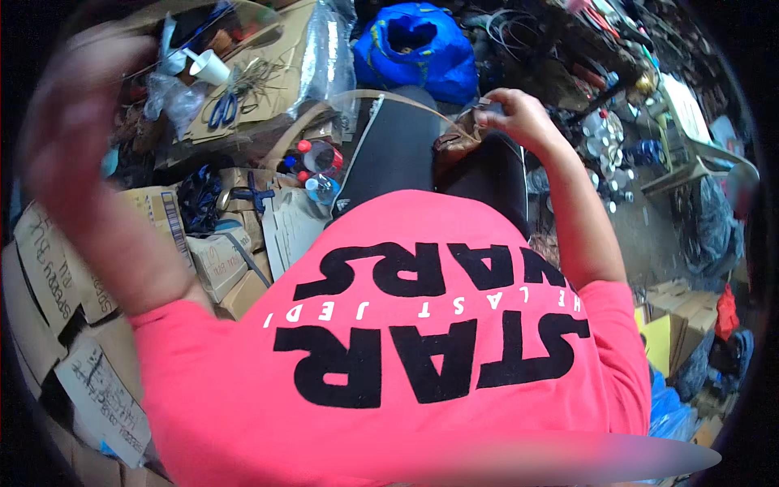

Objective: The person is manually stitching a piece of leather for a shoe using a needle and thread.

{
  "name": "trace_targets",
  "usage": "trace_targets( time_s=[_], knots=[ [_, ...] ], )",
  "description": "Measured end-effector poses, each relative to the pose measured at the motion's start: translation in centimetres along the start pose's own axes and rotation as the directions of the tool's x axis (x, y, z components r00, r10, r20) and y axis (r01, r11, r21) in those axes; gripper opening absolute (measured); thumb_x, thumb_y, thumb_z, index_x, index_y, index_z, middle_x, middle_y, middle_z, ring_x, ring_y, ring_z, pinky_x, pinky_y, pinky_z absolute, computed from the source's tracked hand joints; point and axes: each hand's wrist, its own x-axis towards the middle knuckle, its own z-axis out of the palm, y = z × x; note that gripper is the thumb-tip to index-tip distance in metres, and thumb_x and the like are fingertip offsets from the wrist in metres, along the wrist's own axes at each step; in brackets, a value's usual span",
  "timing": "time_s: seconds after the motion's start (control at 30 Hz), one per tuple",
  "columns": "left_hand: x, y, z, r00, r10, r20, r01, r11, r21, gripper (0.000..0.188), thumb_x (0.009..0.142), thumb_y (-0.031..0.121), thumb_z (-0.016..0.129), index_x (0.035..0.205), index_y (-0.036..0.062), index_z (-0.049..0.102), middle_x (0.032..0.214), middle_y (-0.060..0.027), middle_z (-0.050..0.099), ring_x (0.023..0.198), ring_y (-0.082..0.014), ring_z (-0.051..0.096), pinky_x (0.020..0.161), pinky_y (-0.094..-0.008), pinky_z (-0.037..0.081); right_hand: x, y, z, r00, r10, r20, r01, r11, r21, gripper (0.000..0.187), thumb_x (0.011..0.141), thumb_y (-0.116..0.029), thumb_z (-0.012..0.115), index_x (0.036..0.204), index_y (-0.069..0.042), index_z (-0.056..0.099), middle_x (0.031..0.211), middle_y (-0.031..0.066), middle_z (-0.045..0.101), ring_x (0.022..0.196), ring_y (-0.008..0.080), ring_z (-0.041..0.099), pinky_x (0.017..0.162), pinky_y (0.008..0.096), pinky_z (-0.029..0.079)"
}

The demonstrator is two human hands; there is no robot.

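Observation:
My right hand point(519, 120) is closed at the edge of a brown leather-like piece point(458, 144) resting on my dark-trousered lap. From that piece a long tan strip point(349, 96) curves left across my thigh and down past some bottles. My left hand point(101, 69) is raised at the far upper left, smeared by motion. A tan band point(264, 28) bends close by it, but whether the fingers hold it does not show.
Ahead lies a blue bag point(418, 53). Cardboard point(268, 89) at upper left carries dark-handled scissors point(222, 111) and a white cup point(209, 67). Bottles point(320, 156) stand left of my legs; cardboard boxes point(219, 260) lie left. Plastic containers point(604, 154) and a chair point(706, 154) are right.

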Motion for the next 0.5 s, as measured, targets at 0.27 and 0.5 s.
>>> trace_targets(
  time_s=[0.27,0.5],
  knots=[
    [1.6,-3.0,23.3,0.888,-0.221,0.404,0.447,0.202,-0.871,0.020,0.095,0.017,0.057,0.107,0.0060,0.045,0.072,-0.0005,0.056,0.057,-0.0061,0.051,0.051,-0.0184,0.038,-3.3,-9.0,-1.0,0.900,-0.401,0.172,0.058,0.501,0.863,0.033,0.091,-0.024,0.069,0.113,-0.001,0.065,0.101,0.0000,0.066,0.092,0.0069,0.059,0.083,0.0238,0.048],
    [0.7,-4.1,23.9,0.868,-0.265,0.419,0.471,0.174,-0.865,0.018,0.098,0.018,0.055,0.106,0.0075,0.044,0.068,-0.0034,0.060,0.062,-0.0095,0.059,0.056,-0.0217,0.043,-4.1,-8.7,0.5,0.901,-0.371,0.224,-0.006,0.505,0.863,0.028,0.091,-0.030,0.068,0.101,-0.004,0.067,0.091,-0.0023,0.064,0.079,0.0045,0.056,0.071,0.0216,0.047]
  ],
)
